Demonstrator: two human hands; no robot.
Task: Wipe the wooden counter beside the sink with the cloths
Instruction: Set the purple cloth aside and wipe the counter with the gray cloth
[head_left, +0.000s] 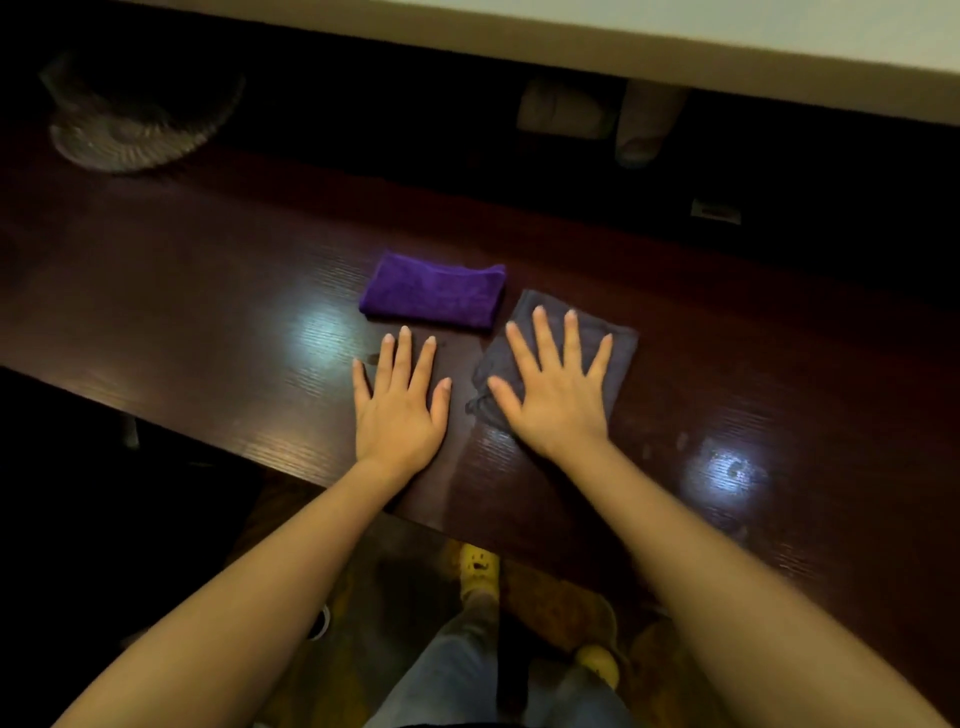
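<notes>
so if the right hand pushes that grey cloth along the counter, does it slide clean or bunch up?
Probably slides: the right hand lies flat with fingers spread on the grey cloth, and the counter looks glossy. Its near-left corner is already rumpled, so it's likely floppy and may bunch there.

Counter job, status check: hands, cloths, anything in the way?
Right hand flat on grey cloth; left hand flat on bare counter. Purple cloth folded, untouched. Nothing blocking.

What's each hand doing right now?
Left hand: open, flat on the bare wooden counter, holding nothing.
Right hand: open, fingers spread, pressed flat on the grey cloth.
</notes>
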